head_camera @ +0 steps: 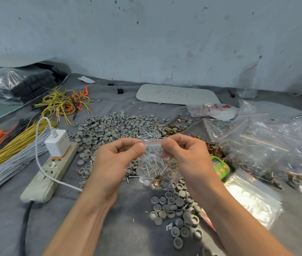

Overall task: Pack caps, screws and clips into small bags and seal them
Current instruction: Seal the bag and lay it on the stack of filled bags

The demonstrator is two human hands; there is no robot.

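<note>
A small clear zip bag with a red seal strip hangs above the table, holding screws, grey caps and brass clips. My left hand pinches the left end of its top edge. My right hand pinches the right end of the same edge. A large heap of grey caps lies behind the hands, and a smaller heap of caps lies in front. Loose screws and brass clips sit just beyond the bag.
Filled bags pile up at the right, with a stack of empty bags nearer. A green timer sits beside my right wrist. A power strip with a white charger and wire bundles lie at the left.
</note>
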